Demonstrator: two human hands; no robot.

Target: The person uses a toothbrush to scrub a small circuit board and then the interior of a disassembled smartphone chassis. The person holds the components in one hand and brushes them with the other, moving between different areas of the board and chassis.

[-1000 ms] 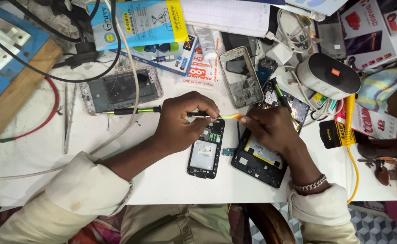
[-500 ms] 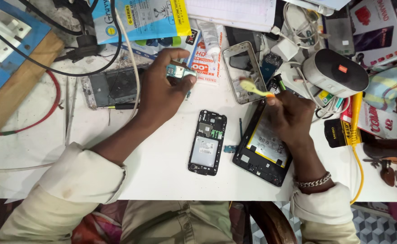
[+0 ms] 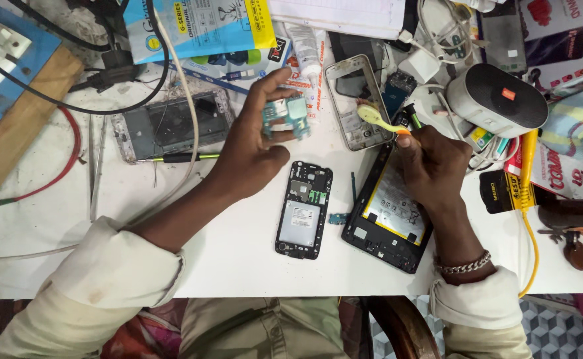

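A small green circuit board [image 3: 286, 118] is held up above the white table [image 3: 238, 252] by the left hand [image 3: 255, 143]; it is pinched between the thumb and the fingertips, the fingers being curled close round its edges, so that the board is lifted clear of the surface and lies over the printed packets at the back of the table; a yellow-green toothbrush [image 3: 381, 119] is gripped by the right hand [image 3: 431, 163], whose fingers are closed tightly round the orange end of the handle, the bristled head being pointed to the left and resting over the lower edge of a silver phone frame [image 3: 356, 100]; the right hand is laid over the top of an opened black phone body with a yellow-edged battery [image 3: 391, 213], which is set tilted on the table; between the two hands, and touched by neither, a smaller opened black phone [image 3: 303, 209] is seen lying upright in the picture with its inner parts exposed; a tiny loose part [image 3: 336, 218] is found just beside it, between the two black phones; to the left of the left hand a bare grey phone chassis [image 3: 168, 123] is placed flat, with a thin green-handled tool [image 3: 182, 157] along its lower edge and a white cable [image 3: 188, 100] drawn across it; a white and black round speaker [image 3: 497, 100] is stood near the right hand, at the back; a chain bracelet [image 3: 464, 264] is worn on the right wrist.
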